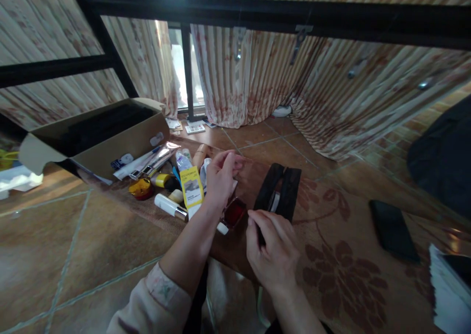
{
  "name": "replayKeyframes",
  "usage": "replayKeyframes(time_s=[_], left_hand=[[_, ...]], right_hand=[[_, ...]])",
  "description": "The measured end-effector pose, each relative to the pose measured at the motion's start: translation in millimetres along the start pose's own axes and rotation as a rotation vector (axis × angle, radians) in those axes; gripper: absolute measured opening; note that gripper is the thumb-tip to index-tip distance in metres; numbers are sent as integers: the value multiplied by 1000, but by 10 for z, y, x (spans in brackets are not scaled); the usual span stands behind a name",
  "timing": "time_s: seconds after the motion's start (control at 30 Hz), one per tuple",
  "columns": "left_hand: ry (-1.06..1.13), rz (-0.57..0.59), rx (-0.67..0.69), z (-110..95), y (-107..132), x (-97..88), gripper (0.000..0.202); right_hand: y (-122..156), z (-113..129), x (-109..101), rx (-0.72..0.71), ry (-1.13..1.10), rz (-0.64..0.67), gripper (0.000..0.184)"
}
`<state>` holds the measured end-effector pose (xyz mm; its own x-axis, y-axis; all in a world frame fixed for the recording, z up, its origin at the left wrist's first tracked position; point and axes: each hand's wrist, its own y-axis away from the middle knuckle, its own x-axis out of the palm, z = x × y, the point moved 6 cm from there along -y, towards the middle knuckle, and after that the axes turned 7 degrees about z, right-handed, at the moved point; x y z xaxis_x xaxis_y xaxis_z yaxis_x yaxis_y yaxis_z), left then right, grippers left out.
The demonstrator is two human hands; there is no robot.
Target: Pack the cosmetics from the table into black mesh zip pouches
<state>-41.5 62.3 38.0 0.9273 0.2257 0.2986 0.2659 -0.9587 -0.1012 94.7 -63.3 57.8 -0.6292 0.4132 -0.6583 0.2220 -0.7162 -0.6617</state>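
My left hand hovers over a heap of cosmetics on a brown mat, fingers curled together as if pinching something I cannot make out. Below it lies a small red compact. My right hand is closed around a thin dark stick-like item, held near an open black case. Left of my hand lie a yellow packaged tube, a white tube and a round amber jar.
An open cardboard box with dark contents stands at the left. A black phone lies on the floral mat to the right. White papers sit at the right edge. Curtains and a black metal frame run behind.
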Motion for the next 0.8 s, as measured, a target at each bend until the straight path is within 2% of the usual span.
replayKeyframes(time_s=[0.13,0.23,0.3,0.47,0.63,0.8], left_hand=[[50,-91,64,-102,-47,-190,19],[67,-148,107,-157,-51,-302,16],[79,-169,145,-200,-43,-357,13],[117,-189,175,-254,-42,-488,11],[129,-188,164,-242,-70,-582,11],[166,-214,141,-284,-61,-626,9]], right_hand=[[8,211,178,58,75,113,18],[85,410,449,48,27,296,26],[144,496,618,24,-13,364,33],[190,487,926,20,21,386,46],[149,479,1171,92,39,415,44],[80,546,1342,90,31,451,39]])
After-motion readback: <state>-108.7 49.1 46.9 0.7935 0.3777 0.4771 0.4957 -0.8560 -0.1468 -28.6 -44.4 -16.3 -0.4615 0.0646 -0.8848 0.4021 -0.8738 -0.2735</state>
